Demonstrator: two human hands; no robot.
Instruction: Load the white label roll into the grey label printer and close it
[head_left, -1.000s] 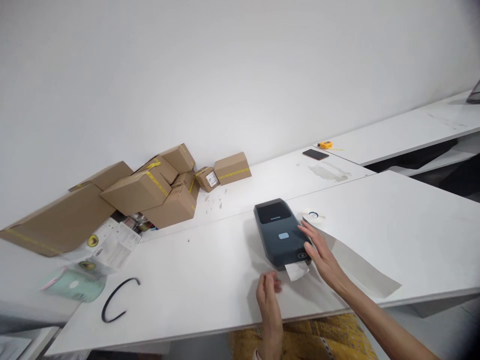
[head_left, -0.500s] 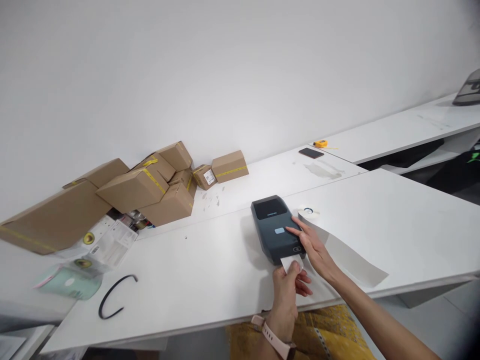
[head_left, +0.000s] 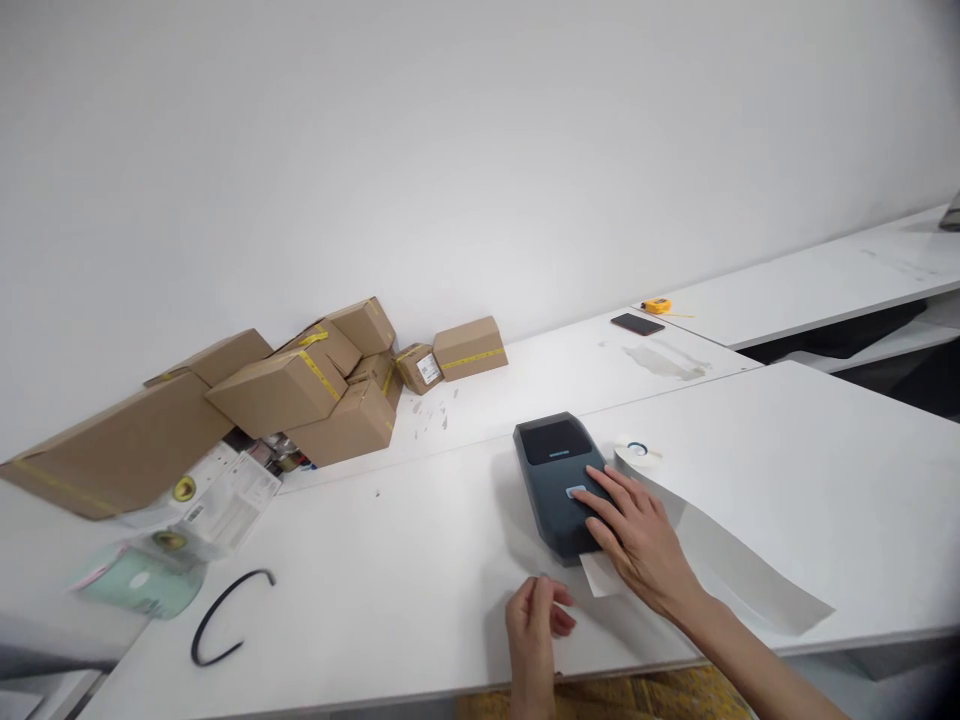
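A dark blue-grey label printer (head_left: 553, 505) sits on the white table. My right hand (head_left: 637, 540) lies over its right side with fingers spread, one fingertip on the light button (head_left: 576, 492). From the printer's front edge sticks out a white label (head_left: 598, 577), partly behind my right hand. My left hand (head_left: 536, 615) is just in front of the printer, apart from the label, its fingers curled with nothing visible in them. Beside the printer stands a roll of white labels (head_left: 651, 458), and its loose strip (head_left: 750, 570) runs forward to the right.
Several cardboard boxes (head_left: 274, 390) are stacked against the wall at left. Near them lie clear packages (head_left: 236, 500) and a mint-green pouch (head_left: 142, 580). A black curved band (head_left: 206, 620) is at front left. Farther back lie a phone (head_left: 637, 324) and a yellow tape measure (head_left: 657, 306).
My left hand has let go of the label and drawn back to the left. My right hand has moved further over the printer. The camera view has shifted slightly.
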